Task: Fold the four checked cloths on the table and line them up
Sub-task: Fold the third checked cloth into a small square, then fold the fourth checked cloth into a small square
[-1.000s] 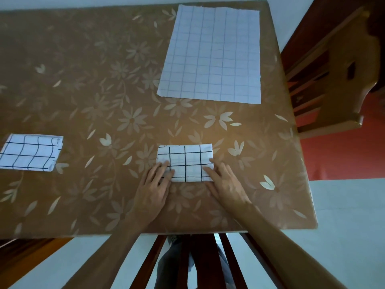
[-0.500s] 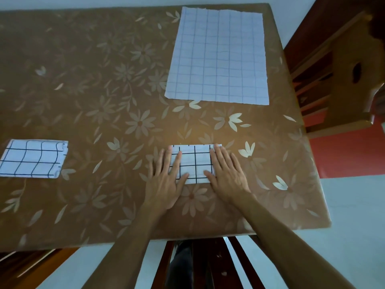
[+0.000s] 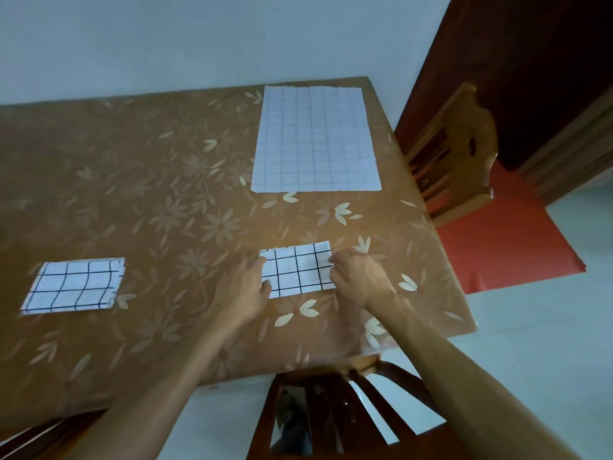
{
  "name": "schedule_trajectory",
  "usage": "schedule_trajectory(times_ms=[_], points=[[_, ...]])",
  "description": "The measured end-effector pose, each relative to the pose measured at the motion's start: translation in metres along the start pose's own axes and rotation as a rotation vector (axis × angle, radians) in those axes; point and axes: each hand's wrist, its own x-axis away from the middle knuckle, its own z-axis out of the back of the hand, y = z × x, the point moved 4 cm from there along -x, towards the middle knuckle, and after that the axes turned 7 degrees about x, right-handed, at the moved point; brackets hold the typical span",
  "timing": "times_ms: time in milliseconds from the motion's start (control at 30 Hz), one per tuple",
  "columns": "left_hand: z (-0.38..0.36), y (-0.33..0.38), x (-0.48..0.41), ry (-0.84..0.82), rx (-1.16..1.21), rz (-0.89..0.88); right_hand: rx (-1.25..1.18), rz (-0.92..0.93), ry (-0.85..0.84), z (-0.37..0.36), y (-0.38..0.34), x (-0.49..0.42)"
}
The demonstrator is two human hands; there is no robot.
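A small folded white cloth with black checks (image 3: 300, 272) lies near the table's front edge. My left hand (image 3: 247, 288) grips its left end and my right hand (image 3: 356, 278) grips its right end, fingers curled on the edges. A second folded checked cloth (image 3: 74, 285) lies flat at the left. A large unfolded cloth with faint blue checks (image 3: 315, 141) is spread at the far right of the table. No fourth cloth is in view.
The table carries a brown flowered cover (image 3: 149, 200). A wooden chair (image 3: 454, 151) stands at the right side, over a red floor patch. Another chair back (image 3: 335, 410) sits below the front edge, between my arms.
My hands went from pressing flat on the folded cloth to gripping its left and right ends. The camera tilted up, showing more wall.
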Motion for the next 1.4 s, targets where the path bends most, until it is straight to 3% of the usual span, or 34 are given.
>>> schedule_trajectory(times_ms=[133,500,833,1133,1400], points=[[0.029,0.028,0.009,-0.034,0.03,0.049,-0.003,-0.027,0.086,0.039,-0.013,0.018],[0.071,0.12,0.026,-0.045,0.164,0.003,-0.046,-0.087,0.108,0.116,0.004,0.065],[0.052,0.259,0.052,0.018,-0.019,-0.079,-0.101,-0.091,0.17,0.176,0.116,0.135],[0.002,0.362,0.052,0.02,0.052,-0.02,-0.103,-0.083,0.174,0.22,0.227,0.177],[-0.009,0.41,0.023,0.033,0.063,0.0,-0.121,-0.058,0.16,0.24,0.282,0.155]])
